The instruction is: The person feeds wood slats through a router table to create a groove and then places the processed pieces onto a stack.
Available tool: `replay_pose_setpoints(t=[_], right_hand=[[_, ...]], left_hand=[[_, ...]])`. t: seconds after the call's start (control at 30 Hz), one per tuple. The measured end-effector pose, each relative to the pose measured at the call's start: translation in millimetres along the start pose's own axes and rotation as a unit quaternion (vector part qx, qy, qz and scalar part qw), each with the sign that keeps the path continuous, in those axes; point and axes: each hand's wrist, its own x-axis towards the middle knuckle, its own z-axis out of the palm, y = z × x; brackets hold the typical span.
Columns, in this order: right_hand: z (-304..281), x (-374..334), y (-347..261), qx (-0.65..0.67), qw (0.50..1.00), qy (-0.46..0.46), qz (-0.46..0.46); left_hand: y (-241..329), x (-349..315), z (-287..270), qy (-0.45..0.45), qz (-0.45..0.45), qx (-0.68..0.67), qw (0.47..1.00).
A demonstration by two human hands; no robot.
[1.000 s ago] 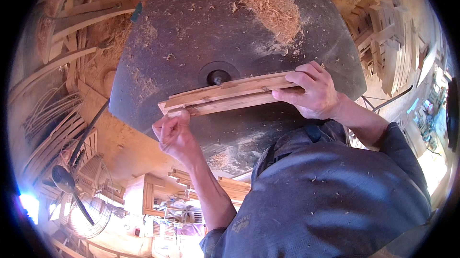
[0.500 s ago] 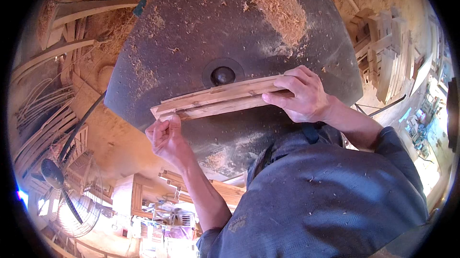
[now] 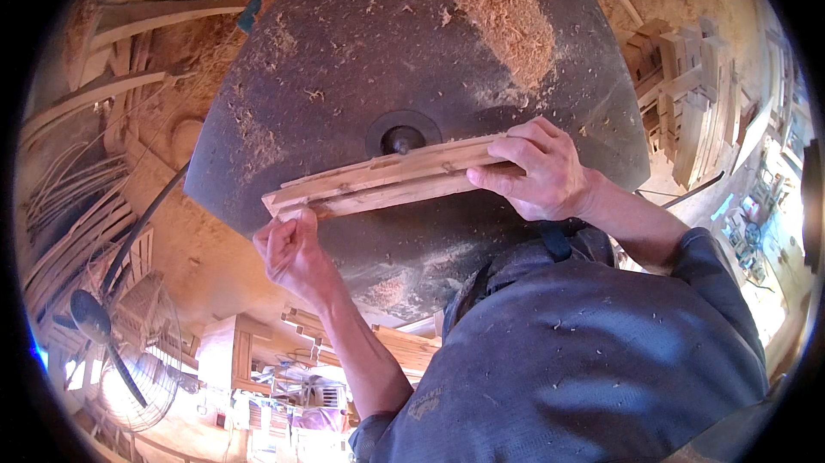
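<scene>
A grooved wooden strip point(image 3: 378, 181) lies nearly level across the near part of a dark machine table point(image 3: 326, 67), its right end slightly farther away. My left hand point(image 3: 292, 248) pinches its left end between thumb and curled fingers. My right hand point(image 3: 541, 171) grips the right end, thumb along the near side and fingers over the far side. Just beyond the strip's middle, a dark round spindle point(image 3: 400, 138) stands in a circular opening in the table. The strip's far edge touches or overlaps it; I cannot tell which. My right palm hides the strip's right tip.
A heap of wood shavings point(image 3: 507, 20) lies on the table's far right part, with loose chips around. Stacked timber pieces point(image 3: 687, 110) stand to the right. At left are curved wooden strips point(image 3: 94, 106), a cable point(image 3: 142, 231) and a caged fan point(image 3: 142, 377).
The wooden strip has shifted slightly left, and now covers more of the spindle. My left hand moved a little left with it; my right hand barely moved and keeps its grip.
</scene>
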Motion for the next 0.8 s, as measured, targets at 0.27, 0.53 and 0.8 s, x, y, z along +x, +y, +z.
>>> replay_pose_setpoints(t=[0.27,0.53,0.8], right_hand=[[9.8,9.0,0.3,0.001,1.0,-0.002,-0.024],[28.5,32.2,-6.0,0.021,0.998,-0.016,-0.057],[54.5,64.2,-20.8,0.043,0.991,-0.071,-0.101]], left_hand=[[-1.1,6.3,-7.7,0.016,-0.003,0.016,1.0],[-16.9,14.3,-28.7,0.034,-0.021,-0.023,0.999],[-51.6,24.4,-69.6,0.062,-0.038,-0.044,0.996]])
